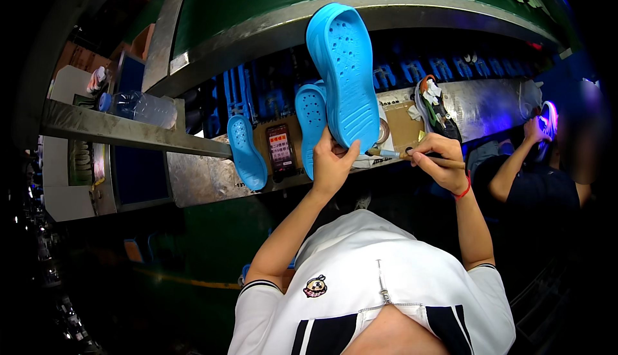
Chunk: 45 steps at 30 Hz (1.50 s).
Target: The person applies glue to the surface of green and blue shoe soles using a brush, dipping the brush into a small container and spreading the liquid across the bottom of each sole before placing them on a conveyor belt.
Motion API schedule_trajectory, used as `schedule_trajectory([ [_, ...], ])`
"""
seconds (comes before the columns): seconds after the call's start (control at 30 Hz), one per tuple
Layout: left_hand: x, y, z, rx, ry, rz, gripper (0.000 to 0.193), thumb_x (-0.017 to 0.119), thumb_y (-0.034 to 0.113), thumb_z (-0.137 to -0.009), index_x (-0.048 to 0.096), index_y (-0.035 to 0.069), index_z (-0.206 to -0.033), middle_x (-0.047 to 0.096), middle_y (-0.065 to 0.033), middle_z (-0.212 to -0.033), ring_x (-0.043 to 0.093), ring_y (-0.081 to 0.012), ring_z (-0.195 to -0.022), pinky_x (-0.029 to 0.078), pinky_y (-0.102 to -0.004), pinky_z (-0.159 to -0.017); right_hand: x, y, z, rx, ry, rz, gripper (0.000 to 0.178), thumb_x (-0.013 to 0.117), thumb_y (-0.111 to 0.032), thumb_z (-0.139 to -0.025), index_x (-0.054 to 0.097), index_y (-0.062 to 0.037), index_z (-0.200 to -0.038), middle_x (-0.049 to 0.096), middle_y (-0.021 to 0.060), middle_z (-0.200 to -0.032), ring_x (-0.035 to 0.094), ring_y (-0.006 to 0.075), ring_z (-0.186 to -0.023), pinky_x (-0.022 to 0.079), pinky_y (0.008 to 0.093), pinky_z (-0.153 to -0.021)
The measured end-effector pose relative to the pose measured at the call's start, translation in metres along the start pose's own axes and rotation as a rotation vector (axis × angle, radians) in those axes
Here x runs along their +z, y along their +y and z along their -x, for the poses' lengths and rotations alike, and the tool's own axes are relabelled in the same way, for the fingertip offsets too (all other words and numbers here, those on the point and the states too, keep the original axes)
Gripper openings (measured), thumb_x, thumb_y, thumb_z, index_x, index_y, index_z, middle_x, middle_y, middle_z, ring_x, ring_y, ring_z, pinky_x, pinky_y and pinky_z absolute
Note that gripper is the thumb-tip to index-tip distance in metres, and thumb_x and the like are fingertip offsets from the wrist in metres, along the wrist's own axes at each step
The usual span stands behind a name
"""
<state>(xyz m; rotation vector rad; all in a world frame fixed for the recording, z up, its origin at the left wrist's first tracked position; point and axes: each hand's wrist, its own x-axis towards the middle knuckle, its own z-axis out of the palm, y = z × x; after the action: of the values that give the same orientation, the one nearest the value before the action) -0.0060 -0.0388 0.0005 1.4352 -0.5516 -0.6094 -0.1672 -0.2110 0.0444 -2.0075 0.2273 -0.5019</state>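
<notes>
My left hand (335, 168) grips the near end of a bright blue shoe sole (351, 65), fingers behind it and thumb at its edge. The sole is raised, with its hollow, dotted inner face toward me. In my right hand (441, 162) is a thin-handled brush (389, 153), its tip close to the sole's near end; I cannot tell whether it touches. Behind the held sole another blue sole (309, 113) is partly hidden. A further blue sole (246, 155) lies to the left on the bench.
A phone (280, 149) lies on the metal bench (203, 178). A dark shoe stuffed with white paper (438, 107) stands right of the soles, near a tape roll (383, 131). A water bottle (141, 109) lies by a metal rail. At right, a co-worker's hand (534, 130) holds something glowing purple.
</notes>
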Motion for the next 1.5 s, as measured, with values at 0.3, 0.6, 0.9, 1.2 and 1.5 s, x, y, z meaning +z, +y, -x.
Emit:
schedule_trajectory([
  [0.3,-0.001,-0.002,0.001,0.013,0.001,-0.010,0.042,0.064,0.001,-0.081,0.046,-0.007,-0.118,0.063,-0.0162,-0.099,0.065,-0.0184,-0.087,0.054,-0.0291,-0.076,-0.003,0.003,0.001,-0.004,0.053,0.009,0.004,0.066,-0.004,-0.077,0.065,-0.0008,-0.075,0.062,0.0066,-0.067,0.058,0.0161,-0.058,0.043,0.0255,-0.053],
  [0.6,0.001,-0.005,0.000,0.034,-0.003,0.026,0.040,0.064,0.000,-0.081,0.046,-0.007,-0.116,0.063,-0.0163,-0.100,0.064,-0.0187,-0.089,0.053,-0.0295,-0.078,-0.004,0.005,-0.001,-0.024,0.020,0.028,0.003,0.067,-0.004,-0.076,0.064,-0.0012,-0.075,0.062,0.0072,-0.066,0.058,0.0167,-0.058,0.043,0.0265,-0.053],
  [0.9,-0.001,-0.003,0.000,0.023,-0.002,0.040,0.042,0.064,0.000,-0.081,0.045,-0.007,-0.118,0.062,-0.0155,-0.103,0.064,-0.0188,-0.089,0.053,-0.0298,-0.078,0.001,0.001,-0.002,-0.075,0.013,0.022,0.003,0.066,-0.003,-0.076,0.065,-0.0010,-0.074,0.062,0.0073,-0.066,0.058,0.0160,-0.057,0.043,0.0271,-0.052],
  [1.2,-0.004,-0.003,-0.001,0.025,0.005,0.041,0.042,0.065,0.001,-0.081,0.046,-0.006,-0.118,0.062,-0.0149,-0.102,0.064,-0.0184,-0.088,0.054,-0.0290,-0.077,-0.008,0.004,-0.001,-0.054,0.001,0.012,0.002,0.067,-0.004,-0.076,0.065,-0.0026,-0.076,0.062,0.0063,-0.066,0.057,0.0154,-0.058,0.042,0.0264,-0.052],
  [1.5,-0.005,0.003,0.000,0.048,-0.009,0.030,0.040,0.064,0.000,-0.081,0.047,-0.005,-0.116,0.062,-0.0143,-0.100,0.064,-0.0172,-0.087,0.054,-0.0283,-0.076,-0.014,-0.009,-0.003,-0.112,0.008,0.081,0.001,0.064,-0.001,-0.076,0.065,-0.0017,-0.075,0.063,0.0067,-0.070,0.058,0.0176,-0.061,0.043,0.0269,-0.056],
])
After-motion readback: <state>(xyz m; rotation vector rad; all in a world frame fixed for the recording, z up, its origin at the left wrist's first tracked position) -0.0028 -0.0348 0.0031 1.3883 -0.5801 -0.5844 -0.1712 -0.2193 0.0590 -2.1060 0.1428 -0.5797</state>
